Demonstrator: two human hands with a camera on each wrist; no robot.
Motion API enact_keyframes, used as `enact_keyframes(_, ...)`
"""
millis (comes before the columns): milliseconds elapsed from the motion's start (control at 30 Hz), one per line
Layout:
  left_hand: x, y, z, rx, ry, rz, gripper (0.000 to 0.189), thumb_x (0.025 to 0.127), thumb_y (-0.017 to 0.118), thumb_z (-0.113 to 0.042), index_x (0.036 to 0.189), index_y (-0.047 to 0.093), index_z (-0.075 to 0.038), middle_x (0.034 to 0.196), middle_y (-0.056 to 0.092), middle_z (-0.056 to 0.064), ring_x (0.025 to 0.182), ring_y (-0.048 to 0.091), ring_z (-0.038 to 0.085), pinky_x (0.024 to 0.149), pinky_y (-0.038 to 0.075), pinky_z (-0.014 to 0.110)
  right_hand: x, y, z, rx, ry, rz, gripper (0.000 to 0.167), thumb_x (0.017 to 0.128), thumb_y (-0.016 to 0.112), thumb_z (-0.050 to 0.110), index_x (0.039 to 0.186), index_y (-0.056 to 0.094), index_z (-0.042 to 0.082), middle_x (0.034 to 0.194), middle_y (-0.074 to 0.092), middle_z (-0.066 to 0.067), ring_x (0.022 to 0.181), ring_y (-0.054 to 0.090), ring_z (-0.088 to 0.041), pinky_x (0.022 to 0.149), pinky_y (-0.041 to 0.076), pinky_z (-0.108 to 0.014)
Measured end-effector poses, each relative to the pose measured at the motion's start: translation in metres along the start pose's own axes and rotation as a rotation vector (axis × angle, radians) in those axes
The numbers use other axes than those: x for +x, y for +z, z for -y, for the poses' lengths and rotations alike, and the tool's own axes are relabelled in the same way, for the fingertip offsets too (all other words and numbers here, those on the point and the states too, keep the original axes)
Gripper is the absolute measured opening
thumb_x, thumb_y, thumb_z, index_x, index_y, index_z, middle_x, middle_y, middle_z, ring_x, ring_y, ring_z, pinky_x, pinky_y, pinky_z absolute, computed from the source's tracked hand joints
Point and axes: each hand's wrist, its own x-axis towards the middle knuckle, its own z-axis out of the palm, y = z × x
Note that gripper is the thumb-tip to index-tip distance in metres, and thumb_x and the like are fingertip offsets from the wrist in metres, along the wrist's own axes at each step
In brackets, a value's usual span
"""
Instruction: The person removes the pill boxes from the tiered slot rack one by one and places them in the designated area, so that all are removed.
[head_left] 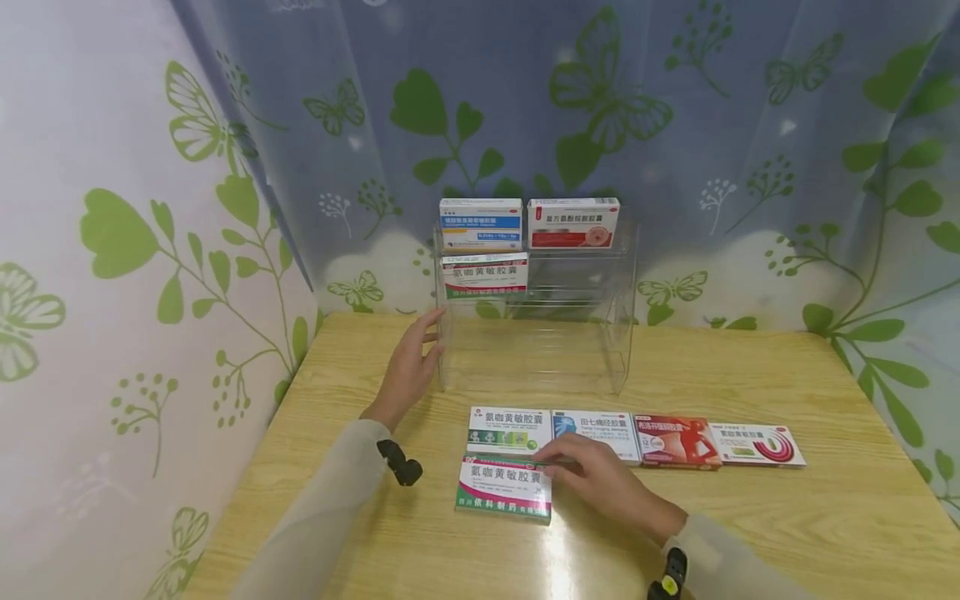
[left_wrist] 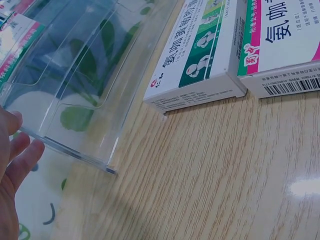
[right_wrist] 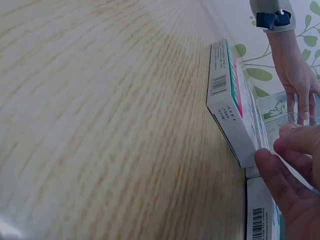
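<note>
My left hand (head_left: 408, 362) is at the left side of a clear plastic display rack (head_left: 536, 362), its fingers extended along the side edge. The left wrist view shows those fingertips (left_wrist: 31, 152) against the rack's edge. My right hand (head_left: 600, 479) has bent fingers at the upper right corner of a green, white and magenta medicine box (head_left: 502, 492), which lies face up on the table. In the right wrist view, the thumb and fingers (right_wrist: 272, 172) meet the same box (right_wrist: 232, 115) at its corner; part of their contact is hidden.
Behind that box, a row holds a white-green box (head_left: 506, 429), a blue-white box (head_left: 618, 446), a red box (head_left: 678, 442) and a white box (head_left: 761, 446). Upper rack tiers carry a blue-white box (head_left: 480, 227), a red-white box (head_left: 573, 225) and a green-magenta box (head_left: 487, 275). Patterned curtains surround the wooden table (head_left: 337, 542).
</note>
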Motion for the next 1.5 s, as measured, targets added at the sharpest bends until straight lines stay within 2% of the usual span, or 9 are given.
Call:
enact_keyframes(133, 0.000, 0.000, 0.000, -0.006, 0.005, 0.000, 0.065, 0.110, 0.061, -0.001, 0.168, 0.039, -0.020, 0.168, 0.046, 0.015, 0.138, 0.064, 0.040, 0.106, 0.063, 0.056, -0.004, 0.000, -0.001, -0.052, -0.109, 0.029, 0.020, 0.102, 0.078, 0.019, 0.123, 0.079, 0.019, 0.122, 0.075, 0.007, 0.113, 0.072, -0.014, 0.100, 0.065, -0.033)
enact_keyframes(267, 0.000, -0.001, -0.001, -0.005, 0.002, -0.001, 0.062, 0.112, 0.060, -0.005, 0.168, 0.038, -0.020, 0.168, 0.046, 0.015, 0.138, 0.063, 0.040, 0.107, 0.063, 0.055, -0.011, 0.000, -0.004, -0.188, -0.248, 0.083, 0.027, 0.099, 0.082, 0.030, 0.126, 0.078, 0.025, 0.131, 0.072, 0.010, 0.123, 0.066, -0.013, 0.106, 0.061, -0.040)
enact_keyframes(433, -0.001, -0.001, -0.001, 0.003, 0.003, 0.002, 0.061, 0.113, 0.059, -0.007, 0.168, 0.038, -0.020, 0.168, 0.045, 0.015, 0.139, 0.063, 0.040, 0.108, 0.063, 0.054, -0.015, 0.002, -0.009, -0.270, -0.350, 0.100, 0.034, 0.096, 0.085, 0.037, 0.127, 0.079, 0.025, 0.138, 0.070, 0.009, 0.129, 0.062, -0.012, 0.109, 0.059, -0.041)
enact_keyframes(867, -0.001, 0.000, -0.001, 0.001, -0.003, -0.007, 0.064, 0.111, 0.061, -0.003, 0.168, 0.038, -0.019, 0.168, 0.046, 0.015, 0.138, 0.063, 0.040, 0.107, 0.063, 0.055, -0.017, 0.000, -0.016, -0.338, -0.399, 0.056, 0.033, 0.097, 0.084, 0.037, 0.127, 0.079, 0.023, 0.136, 0.072, 0.009, 0.128, 0.062, -0.012, 0.109, 0.059, -0.041)
enact_keyframes(1067, 0.000, 0.000, -0.001, 0.008, -0.005, -0.008, 0.064, 0.111, 0.061, -0.002, 0.168, 0.038, -0.020, 0.169, 0.045, 0.014, 0.138, 0.063, 0.039, 0.108, 0.062, 0.055, -0.018, -0.003, -0.015, -0.448, -0.414, 0.067, 0.032, 0.100, 0.079, 0.042, 0.127, 0.082, 0.025, 0.136, 0.074, 0.009, 0.128, 0.063, -0.012, 0.107, 0.061, -0.039)
enact_keyframes(1233, 0.000, 0.001, -0.001, 0.012, -0.017, -0.003, 0.065, 0.110, 0.061, -0.002, 0.168, 0.038, -0.021, 0.170, 0.045, 0.012, 0.139, 0.063, 0.038, 0.109, 0.062, 0.055, -0.018, -0.005, -0.017, -0.539, -0.469, 0.060, 0.030, 0.101, 0.078, 0.044, 0.125, 0.083, 0.026, 0.136, 0.075, 0.009, 0.128, 0.065, -0.015, 0.109, 0.059, -0.041)
enact_keyframes(1367, 0.000, 0.001, -0.001, 0.014, -0.007, -0.005, 0.066, 0.110, 0.061, -0.002, 0.168, 0.038, -0.021, 0.170, 0.044, 0.013, 0.139, 0.063, 0.038, 0.108, 0.062, 0.055, -0.016, -0.005, -0.020, -0.543, -0.515, 0.024, 0.029, 0.099, 0.080, 0.041, 0.123, 0.083, 0.024, 0.134, 0.076, 0.007, 0.126, 0.066, -0.016, 0.108, 0.059, -0.040)
enact_keyframes(1500, 0.000, 0.000, -0.001, 0.007, -0.008, -0.006, 0.066, 0.110, 0.061, -0.001, 0.168, 0.038, -0.021, 0.170, 0.044, 0.013, 0.139, 0.063, 0.038, 0.108, 0.062, 0.055, -0.015, -0.005, -0.022, -0.519, -0.515, 0.006, 0.028, 0.098, 0.082, 0.040, 0.121, 0.083, 0.025, 0.134, 0.075, 0.007, 0.125, 0.065, -0.015, 0.107, 0.059, -0.039)
